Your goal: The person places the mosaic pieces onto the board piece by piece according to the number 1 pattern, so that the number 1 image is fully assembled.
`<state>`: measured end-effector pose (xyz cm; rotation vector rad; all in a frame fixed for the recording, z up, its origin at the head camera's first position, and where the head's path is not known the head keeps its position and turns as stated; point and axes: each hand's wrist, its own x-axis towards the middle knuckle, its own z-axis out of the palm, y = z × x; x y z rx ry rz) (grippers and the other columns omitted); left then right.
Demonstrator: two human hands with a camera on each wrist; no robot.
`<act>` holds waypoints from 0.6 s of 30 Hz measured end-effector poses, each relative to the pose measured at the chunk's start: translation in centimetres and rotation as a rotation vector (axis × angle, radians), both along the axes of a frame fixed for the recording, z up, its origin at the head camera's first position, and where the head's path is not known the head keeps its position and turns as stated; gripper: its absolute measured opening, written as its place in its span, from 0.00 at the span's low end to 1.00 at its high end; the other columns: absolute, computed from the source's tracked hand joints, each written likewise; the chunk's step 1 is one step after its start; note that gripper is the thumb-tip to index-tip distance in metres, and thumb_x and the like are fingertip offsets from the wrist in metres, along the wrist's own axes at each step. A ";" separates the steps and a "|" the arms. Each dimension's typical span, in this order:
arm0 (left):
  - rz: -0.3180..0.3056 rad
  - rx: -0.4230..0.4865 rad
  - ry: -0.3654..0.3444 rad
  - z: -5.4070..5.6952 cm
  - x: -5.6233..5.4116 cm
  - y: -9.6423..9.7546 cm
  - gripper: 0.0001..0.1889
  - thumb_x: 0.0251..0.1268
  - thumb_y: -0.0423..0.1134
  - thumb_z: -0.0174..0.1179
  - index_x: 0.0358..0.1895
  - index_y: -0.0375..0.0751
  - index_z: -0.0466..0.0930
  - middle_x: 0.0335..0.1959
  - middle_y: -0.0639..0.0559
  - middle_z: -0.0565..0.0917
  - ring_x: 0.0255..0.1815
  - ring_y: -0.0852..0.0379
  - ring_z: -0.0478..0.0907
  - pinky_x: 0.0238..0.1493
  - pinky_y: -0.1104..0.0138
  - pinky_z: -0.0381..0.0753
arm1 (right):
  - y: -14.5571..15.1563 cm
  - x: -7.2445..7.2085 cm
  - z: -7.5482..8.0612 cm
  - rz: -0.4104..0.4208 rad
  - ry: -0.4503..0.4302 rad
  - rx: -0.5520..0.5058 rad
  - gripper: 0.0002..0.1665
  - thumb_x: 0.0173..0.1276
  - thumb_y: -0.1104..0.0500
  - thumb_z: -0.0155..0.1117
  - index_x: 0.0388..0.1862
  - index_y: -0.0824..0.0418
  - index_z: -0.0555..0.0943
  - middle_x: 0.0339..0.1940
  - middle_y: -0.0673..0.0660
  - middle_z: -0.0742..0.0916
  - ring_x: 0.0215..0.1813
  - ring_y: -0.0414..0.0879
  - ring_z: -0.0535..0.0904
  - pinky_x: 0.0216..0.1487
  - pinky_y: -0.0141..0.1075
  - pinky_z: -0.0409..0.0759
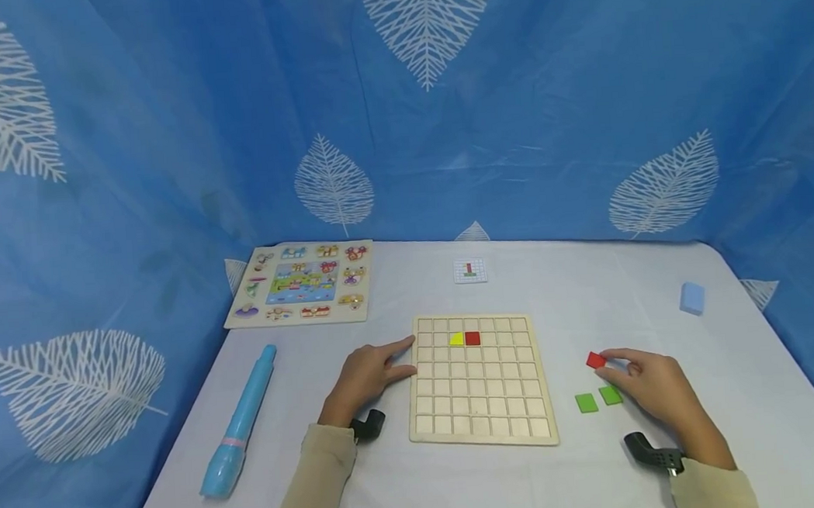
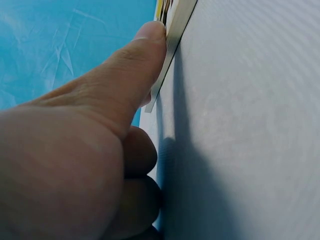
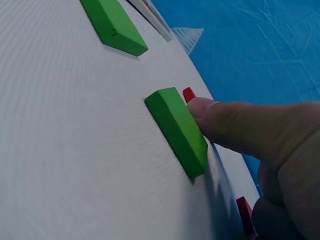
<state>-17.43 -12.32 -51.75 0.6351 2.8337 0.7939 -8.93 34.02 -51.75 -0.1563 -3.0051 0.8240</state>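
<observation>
A wooden grid board [image 1: 478,389] lies mid-table, carrying a yellow piece [image 1: 457,339] and a red square tile [image 1: 472,338] side by side in its second row. My left hand [image 1: 367,374] touches the board's left edge with straight thumb and forefinger; the left wrist view has the thumb [image 2: 135,62] against the edge and other fingers curled. Right of the board, my right hand [image 1: 649,387] pinches another red tile [image 1: 595,360] between thumb and forefinger. Two green tiles [image 1: 586,403] lie just below it. Another red piece [image 3: 245,215] shows beside the curled fingers in the right wrist view.
A small pattern card [image 1: 470,270] lies behind the board. At the back left is a picture puzzle board [image 1: 301,284], with a light-blue wand-like object [image 1: 238,423] in front of it. A pale blue block [image 1: 693,299] lies far right. Blue leaf-print cloth [image 1: 504,124] hangs behind.
</observation>
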 end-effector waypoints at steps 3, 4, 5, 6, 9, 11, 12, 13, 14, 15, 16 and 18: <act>-0.002 0.010 -0.002 0.1 0.1 0.0 0.33 0.65 0.61 0.65 0.72 0.58 0.76 0.13 0.60 0.66 0.20 0.62 0.59 0.32 0.65 0.69 | -0.1 0.0 0.0 -0.005 -0.007 0.002 0.26 0.69 0.47 0.72 0.57 0.64 0.86 0.15 0.48 0.68 0.20 0.44 0.62 0.22 0.36 0.59; -0.002 0.009 -0.004 0.1 0.1 0.0 0.33 0.65 0.61 0.65 0.72 0.58 0.76 0.13 0.61 0.66 0.19 0.63 0.59 0.31 0.66 0.68 | -0.1 0.0 0.0 -0.009 -0.009 0.000 0.26 0.69 0.47 0.72 0.57 0.64 0.86 0.15 0.48 0.68 0.20 0.44 0.62 0.22 0.36 0.59; -0.001 0.007 -0.004 0.0 0.1 0.0 0.33 0.64 0.61 0.65 0.72 0.58 0.76 0.14 0.61 0.66 0.19 0.63 0.58 0.30 0.66 0.67 | -0.2 0.1 0.0 -0.014 -0.012 -0.001 0.26 0.69 0.47 0.72 0.57 0.64 0.86 0.15 0.48 0.68 0.20 0.45 0.62 0.22 0.36 0.59; -0.002 0.003 0.001 0.0 0.1 0.0 0.33 0.64 0.61 0.65 0.72 0.58 0.76 0.14 0.61 0.65 0.19 0.63 0.58 0.30 0.66 0.67 | -0.2 0.1 0.0 -0.016 -0.012 -0.001 0.26 0.69 0.47 0.72 0.57 0.64 0.86 0.15 0.48 0.68 0.20 0.45 0.62 0.22 0.36 0.59; 0.003 -0.004 0.006 -0.2 0.0 0.0 0.33 0.64 0.62 0.65 0.72 0.59 0.76 0.14 0.62 0.65 0.18 0.63 0.58 0.29 0.67 0.66 | -0.4 0.2 0.2 -0.019 -0.010 -0.006 0.26 0.69 0.47 0.71 0.57 0.63 0.86 0.15 0.48 0.68 0.20 0.45 0.62 0.22 0.36 0.59; 0.007 -0.007 0.005 -0.3 0.1 0.0 0.33 0.64 0.62 0.65 0.71 0.59 0.76 0.14 0.62 0.66 0.18 0.63 0.58 0.28 0.67 0.65 | -0.7 0.1 0.4 -0.015 -0.004 -0.005 0.26 0.69 0.47 0.72 0.57 0.63 0.86 0.15 0.49 0.68 0.20 0.45 0.61 0.22 0.36 0.59; 0.010 -0.008 0.005 -0.3 0.2 0.0 0.33 0.63 0.62 0.66 0.71 0.59 0.76 0.14 0.62 0.66 0.18 0.63 0.58 0.27 0.67 0.65 | -0.8 0.1 0.5 -0.012 0.002 -0.004 0.26 0.69 0.48 0.72 0.57 0.63 0.86 0.15 0.49 0.68 0.20 0.45 0.61 0.22 0.36 0.59; 0.013 -0.009 0.004 -0.4 0.2 0.0 0.33 0.63 0.62 0.66 0.71 0.59 0.76 0.14 0.61 0.66 0.18 0.63 0.58 0.27 0.67 0.64 | -0.9 0.1 0.7 -0.006 0.012 0.000 0.25 0.68 0.49 0.73 0.57 0.63 0.86 0.15 0.49 0.68 0.20 0.45 0.61 0.22 0.36 0.58; 0.014 -0.011 0.002 -0.4 0.2 0.0 0.33 0.64 0.62 0.65 0.71 0.59 0.76 0.14 0.61 0.65 0.18 0.63 0.57 0.26 0.67 0.64 | -1.0 0.1 0.9 0.000 0.024 0.005 0.24 0.68 0.50 0.73 0.57 0.63 0.86 0.15 0.49 0.68 0.20 0.45 0.61 0.22 0.36 0.58; 0.014 -0.013 0.003 -0.4 0.2 0.0 0.33 0.64 0.62 0.65 0.71 0.59 0.76 0.14 0.61 0.65 0.18 0.63 0.57 0.27 0.67 0.65 | -1.1 0.0 1.0 0.005 0.031 0.009 0.24 0.68 0.50 0.74 0.57 0.63 0.86 0.14 0.49 0.67 0.20 0.45 0.61 0.22 0.36 0.58; 0.015 -0.018 0.005 -0.4 0.2 0.0 0.33 0.63 0.62 0.65 0.71 0.60 0.76 0.14 0.61 0.65 0.18 0.63 0.57 0.27 0.67 0.64 | -1.2 -0.1 1.2 0.010 0.038 0.012 0.24 0.67 0.51 0.74 0.57 0.63 0.86 0.14 0.49 0.67 0.20 0.45 0.61 0.22 0.36 0.58; 0.013 -0.021 0.012 -0.2 0.2 0.0 0.33 0.64 0.62 0.65 0.72 0.59 0.76 0.14 0.61 0.65 0.18 0.63 0.57 0.28 0.67 0.65 | -1.5 -0.2 1.7 0.026 0.061 0.024 0.23 0.67 0.51 0.74 0.56 0.62 0.86 0.14 0.49 0.67 0.20 0.45 0.60 0.22 0.36 0.58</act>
